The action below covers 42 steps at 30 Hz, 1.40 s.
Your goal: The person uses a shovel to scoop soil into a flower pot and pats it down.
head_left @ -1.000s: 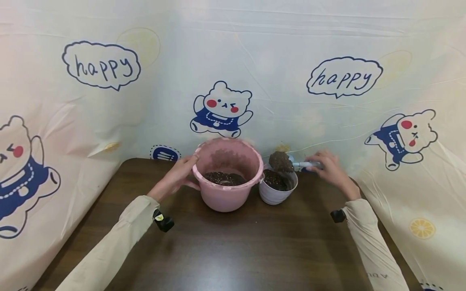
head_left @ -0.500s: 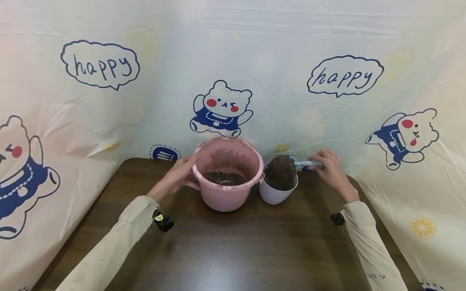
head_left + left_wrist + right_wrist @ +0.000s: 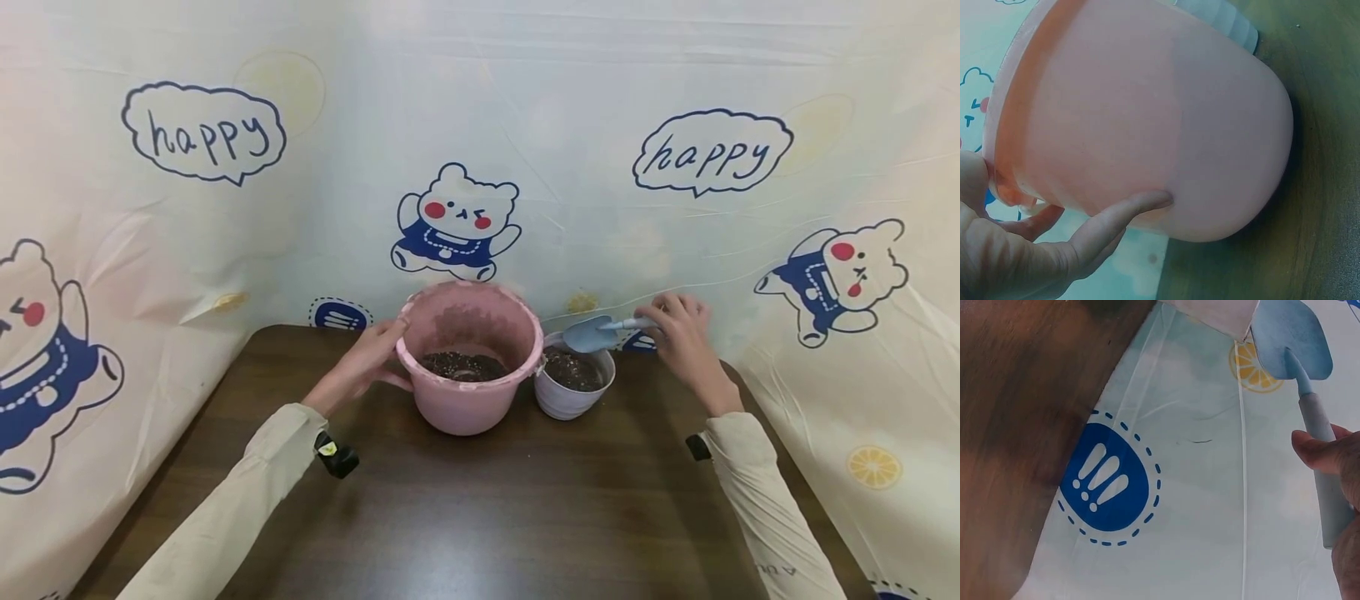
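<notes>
A pink bucket [image 3: 461, 408] stands at the back of the table with dark soil [image 3: 461, 367] in its bottom. My left hand [image 3: 367, 358] holds it at the left of its rim; in the left wrist view a finger [image 3: 1119, 215] presses on its side. Touching or close by on the right is a small white pot [image 3: 567, 404] with soil [image 3: 573, 372] inside. My right hand [image 3: 684, 343] grips the grey handle of a blue garden trowel [image 3: 591, 335], whose blade hovers over the pot's back rim. That blade [image 3: 1291, 337] carries no visible soil.
The brown wooden table [image 3: 465, 508] stretches towards the wearer in front of both containers. Close behind its back edge hangs a printed curtain [image 3: 577, 192] with cartoon bears, which also closes in both sides.
The trowel's heap of soil has dropped into the white pot, where the soil stands higher. My right hand has risen slightly with the turned trowel. The left hand stays on the bucket.
</notes>
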Motion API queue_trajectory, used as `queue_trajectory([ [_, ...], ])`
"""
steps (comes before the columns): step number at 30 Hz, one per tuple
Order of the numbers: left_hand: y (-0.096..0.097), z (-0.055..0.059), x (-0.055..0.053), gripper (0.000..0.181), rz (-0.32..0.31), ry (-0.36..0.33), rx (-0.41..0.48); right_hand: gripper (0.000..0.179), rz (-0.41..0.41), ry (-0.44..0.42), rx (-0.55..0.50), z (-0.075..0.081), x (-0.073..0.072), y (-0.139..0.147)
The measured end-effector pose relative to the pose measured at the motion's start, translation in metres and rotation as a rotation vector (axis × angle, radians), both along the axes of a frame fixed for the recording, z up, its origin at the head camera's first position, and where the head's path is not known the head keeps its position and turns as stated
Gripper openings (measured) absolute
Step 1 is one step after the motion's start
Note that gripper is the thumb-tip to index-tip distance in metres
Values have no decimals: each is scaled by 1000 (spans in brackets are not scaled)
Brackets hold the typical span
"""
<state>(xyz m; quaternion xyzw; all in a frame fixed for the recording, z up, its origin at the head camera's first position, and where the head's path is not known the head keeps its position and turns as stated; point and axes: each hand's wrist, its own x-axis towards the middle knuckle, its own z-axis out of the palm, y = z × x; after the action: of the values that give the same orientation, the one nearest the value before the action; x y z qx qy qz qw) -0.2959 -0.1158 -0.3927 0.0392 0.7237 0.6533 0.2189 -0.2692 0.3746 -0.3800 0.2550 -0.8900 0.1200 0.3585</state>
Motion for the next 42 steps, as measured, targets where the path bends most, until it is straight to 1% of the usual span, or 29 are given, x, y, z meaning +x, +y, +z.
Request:
queue_trajectory([
  [8, -1, 0, 1, 75, 0, 5, 9, 32, -23, 19, -6, 4, -1, -3],
  [14, 0, 1, 1, 75, -2, 6, 10, 29, -12, 52, -37, 6, -2, -7],
  [19, -1, 1, 2, 75, 5, 4, 14, 26, -13, 79, -52, 12, -2, -17],
  [22, -2, 0, 2, 75, 6, 4, 13, 25, -6, 82, -54, 18, -2, -26],
  [26, -1, 0, 2, 76, 5, 3, 8, 26, 17, 63, -56, 25, -1, -40],
  [31, -1, -1, 1, 75, 1, 4, 7, 27, 42, 54, -24, 34, 0, -59],
  [37, 0, -1, 1, 74, 1, 6, 23, 25, 106, 58, 2, 44, -3, -85],
  [42, 0, -2, 1, 74, 6, 6, 36, 24, 138, 22, 56, 52, -6, -107],
])
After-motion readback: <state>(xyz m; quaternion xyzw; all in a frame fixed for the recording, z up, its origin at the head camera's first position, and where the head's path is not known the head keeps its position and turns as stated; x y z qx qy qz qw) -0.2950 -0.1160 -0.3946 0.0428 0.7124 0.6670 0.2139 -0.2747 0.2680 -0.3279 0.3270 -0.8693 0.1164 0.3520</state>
